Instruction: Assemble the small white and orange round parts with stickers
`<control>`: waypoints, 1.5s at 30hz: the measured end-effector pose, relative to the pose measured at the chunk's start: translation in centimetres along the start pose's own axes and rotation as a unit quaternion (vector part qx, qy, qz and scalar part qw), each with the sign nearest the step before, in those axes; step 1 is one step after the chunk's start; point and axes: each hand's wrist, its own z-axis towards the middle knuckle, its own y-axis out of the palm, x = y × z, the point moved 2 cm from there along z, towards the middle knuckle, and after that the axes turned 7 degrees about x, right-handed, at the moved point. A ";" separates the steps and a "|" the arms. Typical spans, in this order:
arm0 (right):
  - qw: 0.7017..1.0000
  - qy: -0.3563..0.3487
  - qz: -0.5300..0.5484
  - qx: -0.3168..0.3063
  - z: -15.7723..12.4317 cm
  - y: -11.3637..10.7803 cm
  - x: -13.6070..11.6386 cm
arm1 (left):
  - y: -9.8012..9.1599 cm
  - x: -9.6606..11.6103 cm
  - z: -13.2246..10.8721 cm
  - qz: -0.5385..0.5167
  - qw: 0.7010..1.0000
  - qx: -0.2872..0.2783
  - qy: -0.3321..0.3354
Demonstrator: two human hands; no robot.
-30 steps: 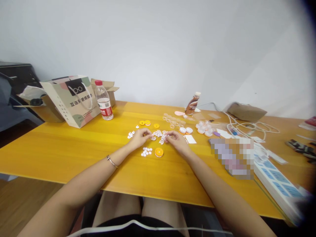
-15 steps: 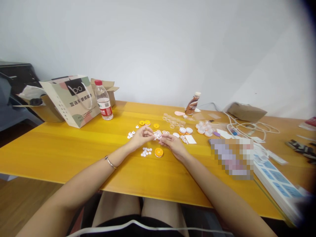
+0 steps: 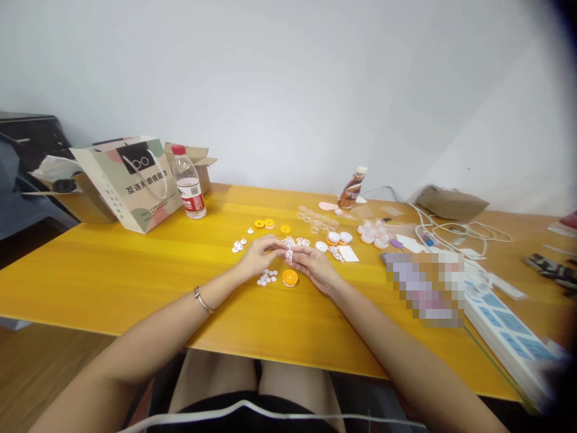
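My left hand (image 3: 259, 254) and my right hand (image 3: 315, 266) meet over the middle of the yellow table (image 3: 135, 270). Both pinch one small white lacy plastic piece (image 3: 289, 253) between their fingertips. Right below it lies an orange round cap (image 3: 290, 277). A cluster of small white discs (image 3: 267, 277) sits just left of that cap. More white lacy pieces (image 3: 301, 242) lie just beyond my fingers. A thin bracelet rings my left wrist.
A paper gift bag (image 3: 135, 180), a water bottle (image 3: 189, 183) and a cardboard box stand at the back left. Yellow caps (image 3: 270, 225), clear and orange-white cases (image 3: 374, 233), a brown drink bottle (image 3: 351, 189), cables (image 3: 455, 231) and a power strip (image 3: 505, 325) lie to the right.
My hands have drawn closer together and slightly toward me, lifting one white lacy piece out of the pile; a white round piece once under my right hand now shows.
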 end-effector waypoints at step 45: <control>1.000 -0.011 -0.015 0.021 0.0 0.4 0.5 | 0.1 0.5 -0.5 0.077 0.994 0.069 -0.016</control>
